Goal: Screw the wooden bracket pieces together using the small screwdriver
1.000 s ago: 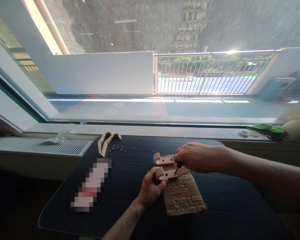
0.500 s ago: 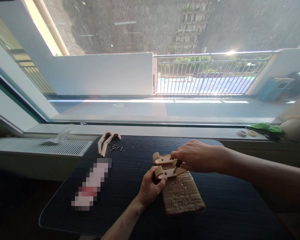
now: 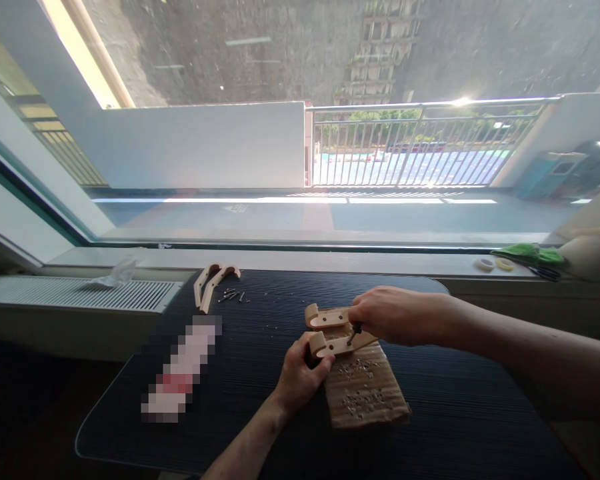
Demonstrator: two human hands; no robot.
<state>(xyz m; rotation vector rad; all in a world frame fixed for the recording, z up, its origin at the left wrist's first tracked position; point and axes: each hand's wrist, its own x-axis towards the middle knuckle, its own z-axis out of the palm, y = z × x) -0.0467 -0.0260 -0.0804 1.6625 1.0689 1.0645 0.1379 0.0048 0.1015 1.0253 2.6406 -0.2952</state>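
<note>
My left hand [image 3: 303, 373] is closed around the curled end of a pale wooden hook [image 3: 339, 345], which lies on a worn brown block [image 3: 365, 393] pitted with small holes. In my right hand [image 3: 387, 313] is a screwdriver [image 3: 355, 331], its shaft slanting down to a hole in that hook. My fingers cover its handle. Just behind lies a second wooden hook [image 3: 325, 318], with two dark spots along its flat part; its far end is hidden by my right hand.
On the black table [image 3: 250, 413], two more wooden hooks [image 3: 214, 285] lie at the back left beside several screws [image 3: 231, 295]. A pixelated patch [image 3: 180, 373] covers something nearer. Tape rolls [image 3: 485, 265], a green cloth [image 3: 527, 253] and scissors [image 3: 545, 273] rest on the windowsill.
My right hand has shifted and turned slightly at the screwdriver, a little lower and to the right. My left hand and both hooks on the block stay in place.
</note>
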